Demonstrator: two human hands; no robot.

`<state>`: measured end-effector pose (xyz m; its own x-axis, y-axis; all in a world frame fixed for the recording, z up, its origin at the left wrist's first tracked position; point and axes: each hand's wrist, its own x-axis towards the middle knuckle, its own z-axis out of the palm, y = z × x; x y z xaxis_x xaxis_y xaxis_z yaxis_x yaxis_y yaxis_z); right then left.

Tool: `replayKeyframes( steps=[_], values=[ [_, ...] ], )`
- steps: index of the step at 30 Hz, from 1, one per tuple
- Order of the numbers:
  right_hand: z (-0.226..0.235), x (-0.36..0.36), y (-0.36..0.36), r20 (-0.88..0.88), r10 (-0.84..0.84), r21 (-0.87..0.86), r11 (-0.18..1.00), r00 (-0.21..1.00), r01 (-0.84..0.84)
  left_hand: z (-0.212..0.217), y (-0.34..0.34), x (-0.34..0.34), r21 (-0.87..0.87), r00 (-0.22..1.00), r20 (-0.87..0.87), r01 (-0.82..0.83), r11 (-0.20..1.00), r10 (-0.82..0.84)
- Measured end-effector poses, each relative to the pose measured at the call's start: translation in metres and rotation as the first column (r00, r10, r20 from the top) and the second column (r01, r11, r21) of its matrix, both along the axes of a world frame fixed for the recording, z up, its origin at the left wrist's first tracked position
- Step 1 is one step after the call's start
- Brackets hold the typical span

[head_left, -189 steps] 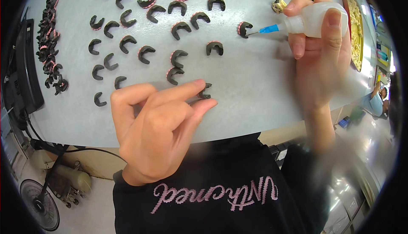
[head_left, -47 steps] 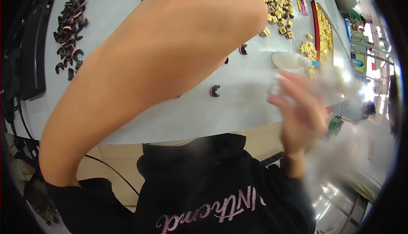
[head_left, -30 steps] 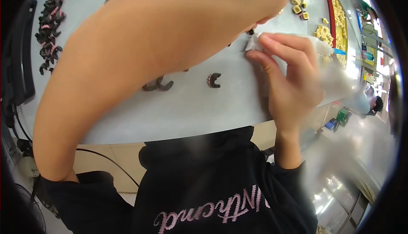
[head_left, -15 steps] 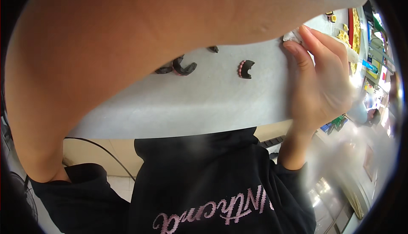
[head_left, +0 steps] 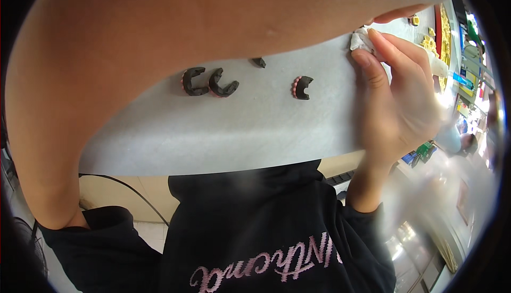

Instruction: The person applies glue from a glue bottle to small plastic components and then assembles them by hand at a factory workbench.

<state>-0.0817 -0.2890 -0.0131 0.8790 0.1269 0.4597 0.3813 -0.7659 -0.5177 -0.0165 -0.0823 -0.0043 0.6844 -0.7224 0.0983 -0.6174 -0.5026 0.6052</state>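
My right hand (head_left: 399, 88) is closed at the right side of the table, pinching a crumpled white tissue or cloth (head_left: 362, 41) between thumb and fingers. Across the top of the view stretches my left forearm, and my left hand (head_left: 402, 14) reaches to the upper right, just beyond the white wad. Only a bit of a left finger shows; the rest is hidden behind the arm. On the table, two black horseshoe-shaped pieces (head_left: 221, 83) lie side by side at left, edged with pink bead-like bumps. A smaller one (head_left: 303, 88) lies nearer my right hand.
The grey tabletop (head_left: 250, 128) ends in front of my body. Part of another dark piece (head_left: 258, 62) shows below my forearm. At the far right are small yellow pieces (head_left: 415, 20), a red-edged tray (head_left: 438, 32) of yellow items and a blue object (head_left: 462, 81).
My left forearm has shifted up slightly, uncovering more of the black pieces at left and a left finger near the wad. My right hand keeps its pinch on the white wad.
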Motion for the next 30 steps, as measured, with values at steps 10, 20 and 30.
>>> replayKeyframes(
  steps=[10, 20, 30],
  values=[
    [-0.003, 0.000, -0.002, -0.009, 0.043, 0.059, 0.997, 0.999, -0.042, 0.006, -0.001, -0.009, -0.008, 0.994, -0.012, -0.107, 0.994, 0.107],
    [-0.006, -0.007, -0.004, -0.075, 0.025, 0.226, 0.974, 0.997, -0.007, 0.007, 0.000, -0.018, -0.014, 0.976, -0.027, -0.217, 0.976, 0.217],
    [-0.009, -0.006, -0.007, -0.035, 0.052, 0.380, 0.924, 0.998, -0.035, 0.006, -0.004, -0.023, -0.011, 0.946, -0.050, -0.322, 0.947, 0.321]
  ],
)
